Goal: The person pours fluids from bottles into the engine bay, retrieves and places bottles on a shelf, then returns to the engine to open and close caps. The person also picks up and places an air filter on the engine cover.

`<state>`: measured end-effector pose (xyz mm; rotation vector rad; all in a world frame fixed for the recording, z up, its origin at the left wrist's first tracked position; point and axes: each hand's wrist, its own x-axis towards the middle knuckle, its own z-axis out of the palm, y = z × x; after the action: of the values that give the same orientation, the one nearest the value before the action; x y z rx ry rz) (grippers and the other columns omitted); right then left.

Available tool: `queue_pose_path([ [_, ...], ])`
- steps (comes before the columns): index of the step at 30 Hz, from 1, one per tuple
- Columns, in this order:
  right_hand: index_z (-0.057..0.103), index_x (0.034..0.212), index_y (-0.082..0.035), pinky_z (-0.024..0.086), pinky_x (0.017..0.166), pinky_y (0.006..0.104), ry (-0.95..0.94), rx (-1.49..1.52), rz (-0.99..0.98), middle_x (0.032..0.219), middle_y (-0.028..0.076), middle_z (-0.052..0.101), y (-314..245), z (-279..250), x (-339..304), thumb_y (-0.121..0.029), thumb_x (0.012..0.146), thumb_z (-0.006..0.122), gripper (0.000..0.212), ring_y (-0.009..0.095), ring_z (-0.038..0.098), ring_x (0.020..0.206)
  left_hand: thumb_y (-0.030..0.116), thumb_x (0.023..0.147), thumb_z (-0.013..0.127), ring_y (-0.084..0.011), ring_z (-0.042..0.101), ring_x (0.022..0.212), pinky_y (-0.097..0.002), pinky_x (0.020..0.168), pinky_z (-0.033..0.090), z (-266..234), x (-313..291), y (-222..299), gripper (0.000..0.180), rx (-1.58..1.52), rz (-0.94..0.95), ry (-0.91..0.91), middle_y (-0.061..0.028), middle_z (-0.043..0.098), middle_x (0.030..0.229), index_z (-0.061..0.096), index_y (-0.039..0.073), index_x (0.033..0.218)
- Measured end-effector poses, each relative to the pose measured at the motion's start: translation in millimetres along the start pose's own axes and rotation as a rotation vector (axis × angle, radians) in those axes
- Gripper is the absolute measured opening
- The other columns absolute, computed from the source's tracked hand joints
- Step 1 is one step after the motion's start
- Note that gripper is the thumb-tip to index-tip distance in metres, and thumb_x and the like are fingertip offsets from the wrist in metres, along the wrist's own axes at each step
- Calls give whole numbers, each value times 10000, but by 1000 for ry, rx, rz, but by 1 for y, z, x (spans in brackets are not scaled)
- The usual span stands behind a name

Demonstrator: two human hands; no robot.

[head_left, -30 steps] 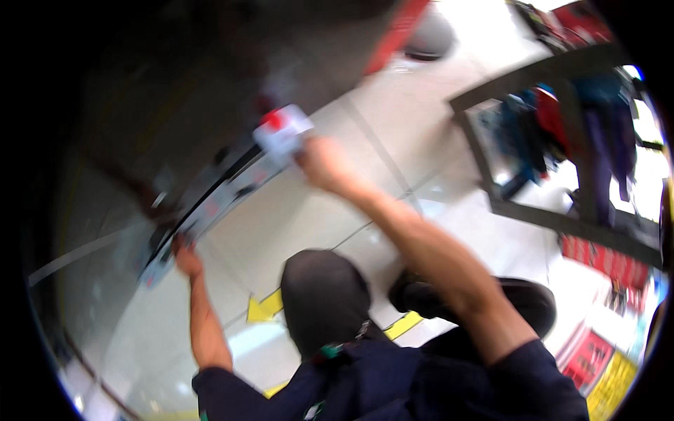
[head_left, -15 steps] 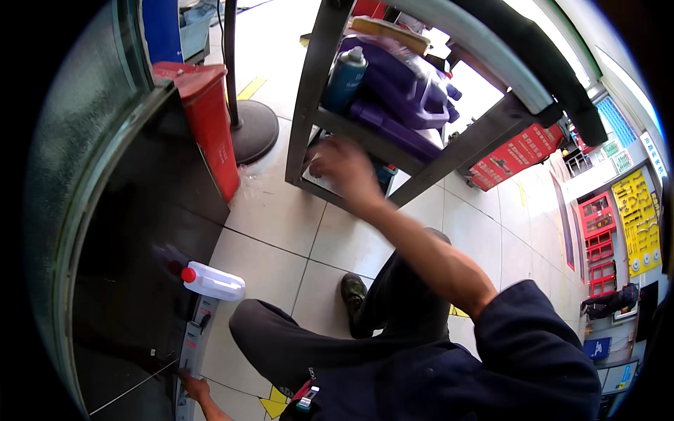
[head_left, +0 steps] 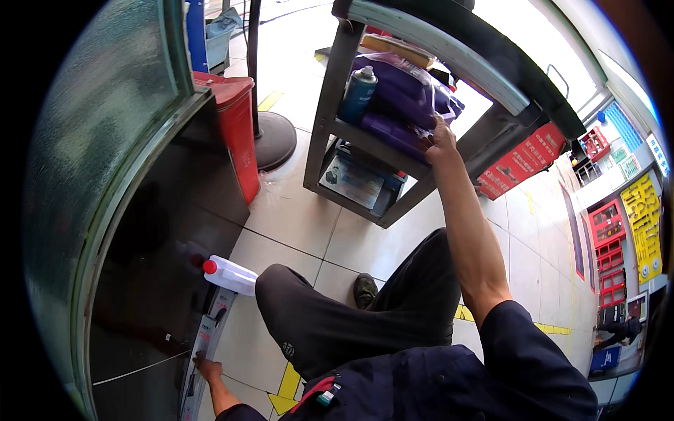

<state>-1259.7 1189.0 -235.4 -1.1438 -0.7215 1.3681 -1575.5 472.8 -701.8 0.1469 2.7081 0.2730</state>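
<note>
My right hand [head_left: 442, 142] is closed at the handle side of a purple jug [head_left: 404, 81] on the cart's upper shelf. Beside that jug stands a blue spray can [head_left: 358, 95], and another purple container [head_left: 393, 135] lies in front, below it. Down at the lower left, my left hand [head_left: 208, 367] has its fingers closed on the edge of a long, narrow grey-and-white package [head_left: 202, 340]; its fingertips are partly hidden. Past the package's far end, a translucent white bottle with a red cap [head_left: 235, 275] lies tilted against my knee in the picture.
The metal cart [head_left: 319, 151] stands ahead, with a flat printed package [head_left: 351, 184] on its lower shelf. To the left are a dark glossy panel [head_left: 154, 259], a red bin [head_left: 239, 133] and a round stand base [head_left: 275, 140]. A red printed box [head_left: 523, 161] sits behind the cart.
My right hand has moved from the cart's lower shelf up and right to the purple jug. My left hand stays at the long package. The whole view has shifted slightly.
</note>
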Motion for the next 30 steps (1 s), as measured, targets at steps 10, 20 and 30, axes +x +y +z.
queue_pose_path([
  [10,533,1239,-90,561,883,408,-421,258,-253,1184,86,589,-70,37,30,-423,884,669,505,246,643,967,63,713,675,-431,298,1409,-448,1157,315,15,3,9,916,106,-83,-9,-287,256,1525,219,39,1507],
  [20,558,1204,45,468,900,313,-236,75,-537,1097,85,633,23,5,-79,-108,805,740,464,181,597,1024,10,726,644,-457,368,1358,-452,1130,359,-1,-3,-3,867,68,-53,-40,-286,252,1532,260,52,1502],
  [30,584,1102,-32,527,657,299,-302,-19,-502,902,56,643,-5,56,-84,-233,772,838,462,134,577,725,-28,713,596,-428,297,1412,-454,1145,335,-2,0,-2,825,-32,-86,-86,-282,259,1535,322,71,1485],
])
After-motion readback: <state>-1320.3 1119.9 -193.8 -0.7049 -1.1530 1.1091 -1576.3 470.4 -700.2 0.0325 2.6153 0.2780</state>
